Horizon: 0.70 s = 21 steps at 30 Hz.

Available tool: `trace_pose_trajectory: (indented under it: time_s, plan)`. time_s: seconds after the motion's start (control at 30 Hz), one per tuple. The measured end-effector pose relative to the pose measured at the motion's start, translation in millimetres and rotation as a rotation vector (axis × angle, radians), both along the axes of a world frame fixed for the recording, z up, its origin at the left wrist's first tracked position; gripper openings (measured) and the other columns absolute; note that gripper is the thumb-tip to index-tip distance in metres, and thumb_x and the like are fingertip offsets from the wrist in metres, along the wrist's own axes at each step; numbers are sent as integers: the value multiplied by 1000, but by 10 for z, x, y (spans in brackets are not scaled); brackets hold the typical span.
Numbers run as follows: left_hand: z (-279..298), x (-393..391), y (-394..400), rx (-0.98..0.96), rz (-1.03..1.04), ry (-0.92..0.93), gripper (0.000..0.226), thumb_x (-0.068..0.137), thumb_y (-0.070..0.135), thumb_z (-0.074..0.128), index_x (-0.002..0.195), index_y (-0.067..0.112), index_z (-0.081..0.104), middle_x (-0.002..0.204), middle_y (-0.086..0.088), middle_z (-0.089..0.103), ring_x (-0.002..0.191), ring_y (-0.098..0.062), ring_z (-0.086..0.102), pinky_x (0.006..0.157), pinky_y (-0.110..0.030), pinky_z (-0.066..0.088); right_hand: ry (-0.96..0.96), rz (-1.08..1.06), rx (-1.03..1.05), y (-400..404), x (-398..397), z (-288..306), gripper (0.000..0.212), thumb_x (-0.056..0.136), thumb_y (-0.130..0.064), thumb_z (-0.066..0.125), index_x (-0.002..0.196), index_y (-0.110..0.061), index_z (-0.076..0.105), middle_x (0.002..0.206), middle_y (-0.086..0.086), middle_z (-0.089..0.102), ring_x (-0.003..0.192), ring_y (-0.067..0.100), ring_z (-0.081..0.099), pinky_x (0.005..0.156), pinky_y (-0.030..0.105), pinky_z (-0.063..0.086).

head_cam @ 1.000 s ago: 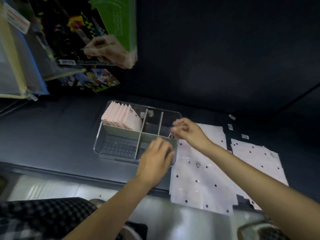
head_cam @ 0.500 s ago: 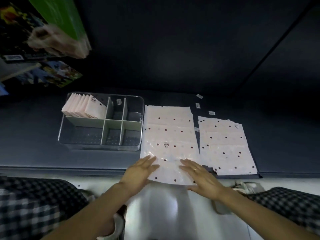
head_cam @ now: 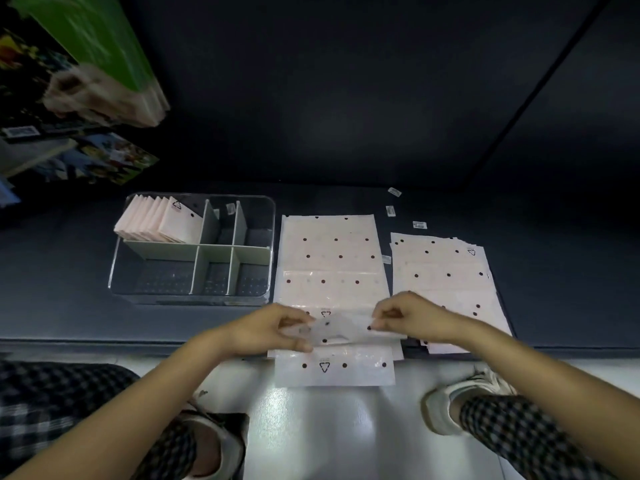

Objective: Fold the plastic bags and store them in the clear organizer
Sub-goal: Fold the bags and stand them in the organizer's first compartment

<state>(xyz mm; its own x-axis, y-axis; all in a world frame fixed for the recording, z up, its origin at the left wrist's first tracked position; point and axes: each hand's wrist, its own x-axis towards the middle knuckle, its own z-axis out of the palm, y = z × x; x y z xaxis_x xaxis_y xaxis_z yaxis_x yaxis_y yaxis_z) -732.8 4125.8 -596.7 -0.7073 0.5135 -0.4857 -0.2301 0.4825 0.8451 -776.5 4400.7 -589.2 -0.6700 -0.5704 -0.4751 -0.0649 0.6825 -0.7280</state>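
A pink dotted plastic bag (head_cam: 330,258) lies flat on the dark table, on top of a stack whose near end overhangs the table edge. My left hand (head_cam: 266,329) and my right hand (head_cam: 412,315) each pinch a side of its near edge (head_cam: 341,332) and hold that edge lifted off the stack. The clear organizer (head_cam: 192,299) stands left of the stack. Several folded pink bags (head_cam: 162,223) stand upright in its back-left compartment; the other compartments hold no bags. A second stack of flat bags (head_cam: 446,271) lies to the right.
Small label scraps (head_cam: 394,192) lie on the table behind the stacks. Toy boxes and a green box (head_cam: 93,39) hang at the upper left. My legs in checked trousers and my shoes (head_cam: 450,407) are on the pale floor below the table edge.
A second ago my hands were at the organizer. They moved to the middle stack, lay flat on its near end, and now pinch and lift the top bag's near edge.
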Motion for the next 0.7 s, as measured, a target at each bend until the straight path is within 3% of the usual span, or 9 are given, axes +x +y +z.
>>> trace_pose_trajectory:
  time_s: [0.07, 0.13, 0.2, 0.27, 0.4, 0.5, 0.6, 0.7]
  plan:
    - [102, -100, 19, -48, 134, 203, 45, 83, 22, 70, 123, 31, 53, 121, 16, 56, 113, 4, 52, 92, -8, 37, 48, -63, -17, -41, -186, 77, 16, 92, -15, 59, 80, -21, 65, 74, -22, 64, 74, -10, 56, 75, 10, 41]
    - [142, -170, 35, -156, 369, 507, 46, 85, 28, 67, 129, 31, 51, 128, 16, 51, 120, -2, 47, 98, -18, 37, 187, -115, 34, -85, -410, 89, 14, 95, -18, 54, 88, -16, 66, 93, -10, 67, 93, 5, 60, 89, 22, 44]
    - [110, -212, 49, -284, 483, 803, 44, 89, 27, 63, 131, 24, 52, 134, 13, 47, 124, -4, 41, 102, -23, 33, 294, -160, 118, -142, -639, 50, 17, 96, -19, 51, 94, -13, 67, 104, -1, 68, 101, 16, 59, 90, 29, 44]
    - [12, -235, 70, -350, 450, 951, 40, 90, 23, 62, 129, 20, 54, 138, 6, 48, 128, -9, 39, 105, -28, 32, 346, -206, 175, -202, -859, -39, 19, 96, -18, 50, 97, -11, 67, 109, 3, 68, 105, 21, 58, 89, 30, 44]
    - [-267, -154, 195, -436, 152, 936, 41, 91, 24, 60, 132, 20, 53, 144, 2, 45, 136, -17, 36, 112, -30, 19, 360, -257, 272, -313, -1201, -327, 21, 96, -16, 47, 101, -13, 68, 113, 4, 66, 110, 24, 56, 93, 35, 46]
    - [-575, -40, 258, -569, -78, 809, 55, 98, 38, 42, 148, 23, 25, 158, 4, 12, 146, -13, 4, 113, -22, -13, 376, -294, 360, -368, -1316, -531, 24, 97, -19, 44, 107, -17, 66, 116, 6, 64, 116, 25, 49, 95, 37, 44]
    - [-836, 41, 235, -712, -241, 723, 69, 98, 50, 29, 151, 21, -6, 157, 4, -15, 143, -15, -20, 115, -29, -17, 508, -297, 471, -425, -1301, -648, 31, 98, -24, 44, 128, -19, 53, 129, 9, 53, 122, 27, 39, 97, 37, 39]
    - [-964, 77, 215, -793, -300, 693, 75, 95, 59, 18, 147, 19, -18, 152, 3, -28, 137, -20, -32, 111, -36, -23, 689, -266, 361, -511, -1035, -674, 38, 98, -23, 45, 135, -15, 47, 138, 7, 47, 125, 26, 39, 102, 33, 30]
